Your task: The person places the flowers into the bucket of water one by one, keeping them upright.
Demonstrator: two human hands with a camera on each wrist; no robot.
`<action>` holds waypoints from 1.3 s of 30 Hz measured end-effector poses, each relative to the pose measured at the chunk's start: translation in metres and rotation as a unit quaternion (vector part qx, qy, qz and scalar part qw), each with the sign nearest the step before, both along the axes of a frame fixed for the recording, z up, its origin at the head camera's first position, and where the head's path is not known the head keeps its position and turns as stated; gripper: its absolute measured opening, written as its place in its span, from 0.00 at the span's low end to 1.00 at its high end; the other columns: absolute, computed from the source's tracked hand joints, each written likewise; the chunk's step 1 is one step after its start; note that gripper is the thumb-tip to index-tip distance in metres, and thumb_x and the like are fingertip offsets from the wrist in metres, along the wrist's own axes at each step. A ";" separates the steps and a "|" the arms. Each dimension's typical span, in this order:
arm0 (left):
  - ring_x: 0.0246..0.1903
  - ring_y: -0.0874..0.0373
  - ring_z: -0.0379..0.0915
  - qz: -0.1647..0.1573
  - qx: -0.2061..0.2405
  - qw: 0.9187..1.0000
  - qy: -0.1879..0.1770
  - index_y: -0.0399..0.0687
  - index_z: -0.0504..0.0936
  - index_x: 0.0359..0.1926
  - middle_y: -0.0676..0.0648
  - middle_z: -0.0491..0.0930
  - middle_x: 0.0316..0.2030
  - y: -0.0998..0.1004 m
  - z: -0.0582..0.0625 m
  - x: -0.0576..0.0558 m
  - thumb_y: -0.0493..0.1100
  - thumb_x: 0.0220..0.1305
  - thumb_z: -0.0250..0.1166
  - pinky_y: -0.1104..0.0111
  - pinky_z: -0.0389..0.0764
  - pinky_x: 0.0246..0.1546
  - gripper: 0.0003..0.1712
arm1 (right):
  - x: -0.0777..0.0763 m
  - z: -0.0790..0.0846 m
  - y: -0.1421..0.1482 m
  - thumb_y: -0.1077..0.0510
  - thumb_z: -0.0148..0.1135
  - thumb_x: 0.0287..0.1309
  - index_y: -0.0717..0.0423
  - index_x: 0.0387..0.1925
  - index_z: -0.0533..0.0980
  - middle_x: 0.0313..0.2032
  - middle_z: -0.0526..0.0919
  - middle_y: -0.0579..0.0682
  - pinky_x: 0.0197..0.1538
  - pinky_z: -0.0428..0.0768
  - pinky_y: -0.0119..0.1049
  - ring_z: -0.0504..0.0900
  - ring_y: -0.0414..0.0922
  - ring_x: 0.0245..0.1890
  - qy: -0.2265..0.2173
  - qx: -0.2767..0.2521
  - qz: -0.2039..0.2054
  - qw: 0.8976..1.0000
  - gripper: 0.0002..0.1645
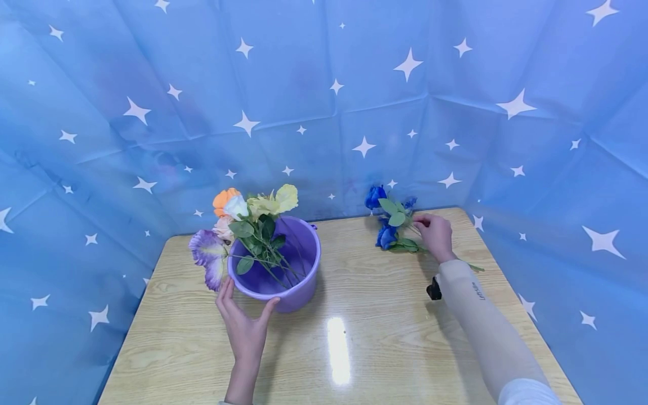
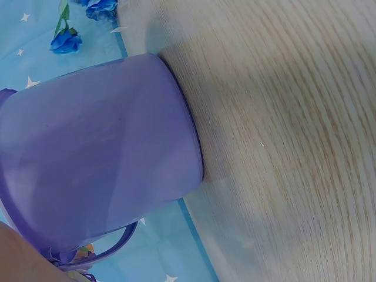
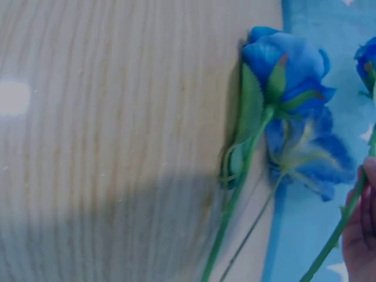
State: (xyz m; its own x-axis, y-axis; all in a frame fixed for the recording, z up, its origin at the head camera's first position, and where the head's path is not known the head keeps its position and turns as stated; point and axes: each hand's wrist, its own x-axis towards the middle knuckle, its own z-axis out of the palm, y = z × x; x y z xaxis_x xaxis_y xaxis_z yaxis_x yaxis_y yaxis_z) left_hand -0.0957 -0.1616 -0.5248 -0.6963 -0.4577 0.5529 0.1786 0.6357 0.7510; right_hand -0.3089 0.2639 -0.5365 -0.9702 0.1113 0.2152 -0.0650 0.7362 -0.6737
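Note:
A purple bucket [image 1: 305, 292] stands upright on the table, holding several artificial flowers. My left hand [image 1: 245, 332] rests against its near left side, with thumb and fingers spread along the rim. In the left wrist view the bucket [image 2: 106, 147] fills much of the picture. Over at the right, my right hand [image 1: 435, 233] pinches the green stem [image 3: 335, 235] of a blue rose [image 1: 375, 197], raised off the table. Beneath it lie another blue rose [image 3: 288, 64] and a blue open-petalled flower [image 3: 314, 155].
An orange flower [image 1: 224, 201], a yellow one [image 1: 287, 198] and a purple-and-white one [image 1: 206, 250] lean over the bucket's rim. The wooden table [image 1: 374, 337] meets a blue star-patterned cloth [image 1: 314, 67] behind and at both sides. The bucket's handle [image 2: 117, 244] hangs at its side.

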 end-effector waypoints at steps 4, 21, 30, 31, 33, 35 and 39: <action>0.70 0.39 0.57 0.000 -0.001 1.000 0.003 0.37 0.59 0.72 0.38 0.60 0.69 0.000 0.000 0.000 0.46 0.38 0.84 0.70 0.56 0.78 0.63 | 0.000 0.007 -0.005 0.58 0.61 0.68 0.59 0.47 0.84 0.43 0.88 0.62 0.43 0.83 0.51 0.84 0.56 0.40 0.012 -0.007 0.003 1.000 0.12; 0.70 0.40 0.58 0.001 0.001 1.000 -0.004 0.38 0.59 0.73 0.39 0.60 0.70 0.000 0.000 0.001 0.47 0.37 0.84 0.66 0.58 0.78 0.63 | 0.003 0.026 -0.027 0.59 0.62 0.67 0.59 0.48 0.84 0.44 0.87 0.61 0.38 0.84 0.43 0.84 0.54 0.40 0.021 -0.039 0.028 0.999 0.12; 0.70 0.39 0.58 -0.001 -0.001 1.000 0.002 0.38 0.59 0.72 0.39 0.60 0.70 0.000 0.000 0.001 0.47 0.38 0.84 0.66 0.58 0.78 0.62 | 0.006 0.033 -0.043 0.59 0.64 0.66 0.60 0.46 0.85 0.43 0.88 0.61 0.41 0.85 0.48 0.85 0.54 0.40 0.046 -0.033 0.047 0.997 0.11; 0.70 0.39 0.58 -0.002 0.000 1.000 0.002 0.38 0.59 0.72 0.39 0.60 0.70 0.000 0.000 0.001 0.46 0.37 0.84 0.66 0.58 0.78 0.62 | 0.006 0.034 -0.044 0.59 0.63 0.66 0.60 0.46 0.85 0.44 0.87 0.61 0.42 0.86 0.49 0.85 0.55 0.40 0.047 -0.032 0.049 0.997 0.12; 0.70 0.39 0.58 -0.003 0.000 1.000 0.002 0.37 0.59 0.72 0.39 0.60 0.70 0.000 0.001 0.001 0.47 0.37 0.84 0.65 0.58 0.78 0.62 | 0.007 0.036 -0.048 0.59 0.63 0.66 0.59 0.47 0.85 0.43 0.88 0.61 0.42 0.86 0.49 0.85 0.54 0.40 0.047 -0.032 0.050 0.997 0.12; 0.70 0.39 0.58 -0.003 0.001 1.000 0.001 0.37 0.59 0.72 0.39 0.60 0.70 0.001 0.001 0.001 0.47 0.37 0.84 0.64 0.58 0.78 0.63 | 0.007 0.038 -0.051 0.58 0.63 0.66 0.59 0.47 0.85 0.44 0.88 0.61 0.43 0.86 0.50 0.85 0.54 0.41 0.045 -0.030 0.054 0.997 0.12; 0.70 0.39 0.58 -0.003 0.004 1.000 -0.001 0.36 0.59 0.72 0.38 0.60 0.69 0.001 0.001 0.001 0.47 0.38 0.84 0.64 0.58 0.79 0.62 | 0.009 0.044 -0.060 0.59 0.62 0.67 0.60 0.47 0.84 0.44 0.87 0.61 0.44 0.86 0.50 0.84 0.54 0.42 0.046 -0.035 0.064 0.996 0.12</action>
